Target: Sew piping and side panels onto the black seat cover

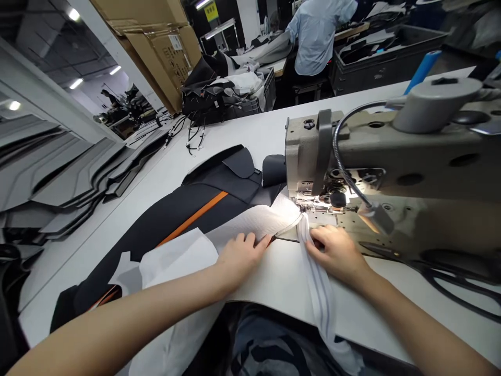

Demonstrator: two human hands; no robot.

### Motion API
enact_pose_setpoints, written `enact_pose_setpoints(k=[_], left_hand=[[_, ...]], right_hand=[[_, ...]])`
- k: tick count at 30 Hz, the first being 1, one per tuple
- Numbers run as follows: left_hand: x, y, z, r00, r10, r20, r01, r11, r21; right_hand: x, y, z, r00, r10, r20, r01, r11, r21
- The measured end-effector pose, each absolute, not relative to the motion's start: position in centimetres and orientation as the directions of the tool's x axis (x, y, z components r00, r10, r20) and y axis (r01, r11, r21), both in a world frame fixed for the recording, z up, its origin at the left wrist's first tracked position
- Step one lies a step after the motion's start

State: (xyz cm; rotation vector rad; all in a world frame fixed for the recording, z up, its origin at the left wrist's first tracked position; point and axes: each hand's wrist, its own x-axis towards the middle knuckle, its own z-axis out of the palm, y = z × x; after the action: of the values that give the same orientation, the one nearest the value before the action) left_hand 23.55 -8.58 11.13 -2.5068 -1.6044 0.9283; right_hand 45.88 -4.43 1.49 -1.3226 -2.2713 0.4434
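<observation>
Under the needle of a sewing machine [329,156] lies the edge of a dark fabric piece [156,230] with an orange stripe and a white mesh layer [250,222]. My left hand [242,258] rests on the mesh near its edge, fingers stretched out and pressing it to the table. A white zipper tape [317,282] runs from the needle down over the table's front edge. Beside the needle, my right hand [336,253] pinches this tape between thumb and fingers. White cloth [180,261] spreads beneath my left forearm.
Black-handled scissors [430,271] lie at the right by the machine. Stacked grey panels [70,172] fill the left side. Behind the table [250,125] stand a crate of fabric [242,99], cardboard boxes [160,52] and a person in a light blue shirt [317,36].
</observation>
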Motion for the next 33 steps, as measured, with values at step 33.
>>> enact_pose_setpoints(k=[33], left_hand=[[26.3,-4.3,9.5,0.500,0.592,-0.632,0.639,0.240,0.730]], right_hand=[[46.1,-3.2,-0.4,-0.333,0.783,0.526,0.829,0.509,-0.233]])
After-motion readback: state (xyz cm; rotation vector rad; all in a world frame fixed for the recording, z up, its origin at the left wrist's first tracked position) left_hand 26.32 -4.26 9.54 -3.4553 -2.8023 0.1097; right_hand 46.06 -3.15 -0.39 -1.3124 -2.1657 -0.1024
